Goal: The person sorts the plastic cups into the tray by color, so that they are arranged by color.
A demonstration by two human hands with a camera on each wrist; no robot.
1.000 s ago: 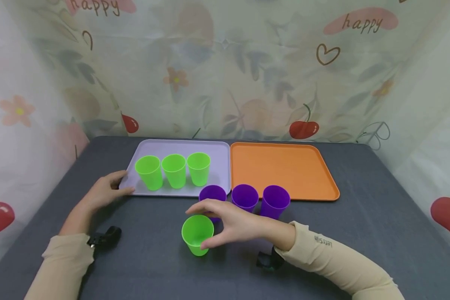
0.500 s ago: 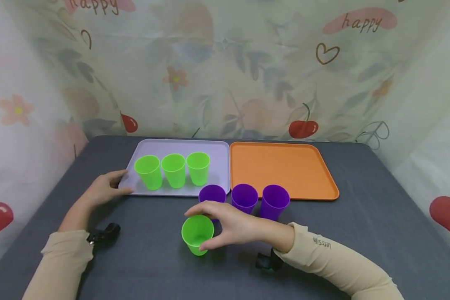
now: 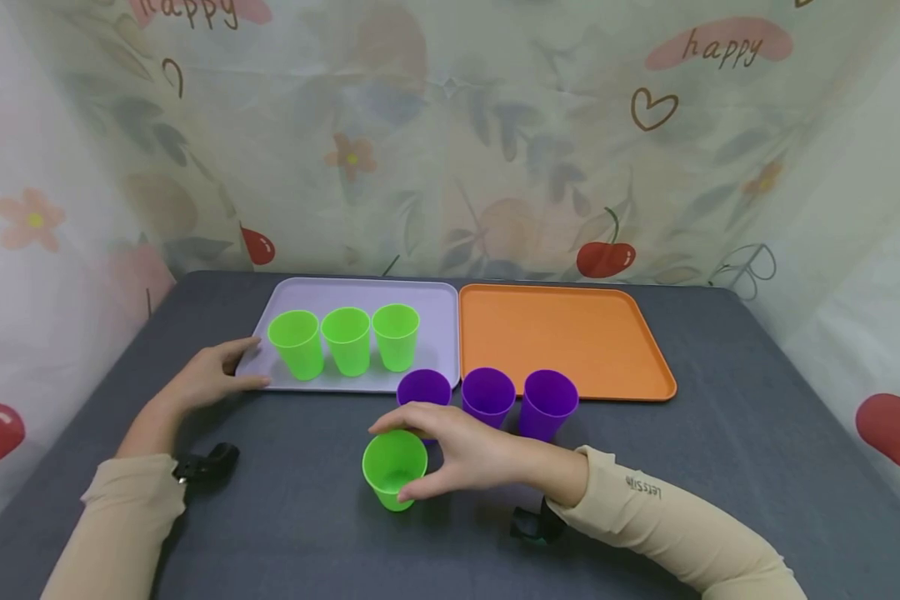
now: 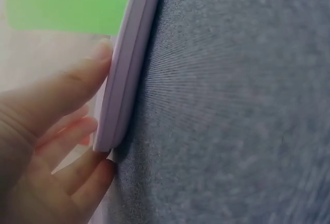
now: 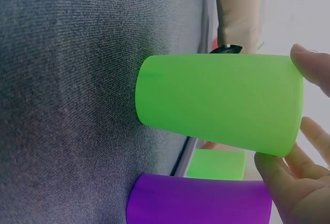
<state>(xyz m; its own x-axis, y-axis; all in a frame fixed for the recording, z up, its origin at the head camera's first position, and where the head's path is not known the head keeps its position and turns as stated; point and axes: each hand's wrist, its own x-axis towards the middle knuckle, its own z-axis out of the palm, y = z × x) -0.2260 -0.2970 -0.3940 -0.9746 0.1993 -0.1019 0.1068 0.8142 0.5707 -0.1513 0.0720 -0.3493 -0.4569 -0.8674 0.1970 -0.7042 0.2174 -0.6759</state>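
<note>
A bright green plastic cup (image 3: 390,471) stands upright on the dark cloth at front centre. My right hand (image 3: 461,450) holds it near the rim, thumb on one side and fingers on the other; in the right wrist view that cup (image 5: 221,100) has its base on the cloth. At the lavender tray (image 3: 438,333), my left hand (image 3: 198,383) grips the near left corner between thumb and fingers. Three more green cups (image 3: 347,342) stand in a row on this tray. Behind the right hand are three purple cups (image 3: 489,396), the leftmost partly hidden by it.
An orange tray (image 3: 555,342) lies right of the lavender one, their edges side by side. The purple cups stand by the trays' near edges. A patterned curtain (image 3: 450,167) surrounds the back and sides of the dark table (image 3: 307,525).
Over the last second the right hand settles slightly around the green cup at front centre. The left hand stays at the tray corner, and the cups and trays keep their places.
</note>
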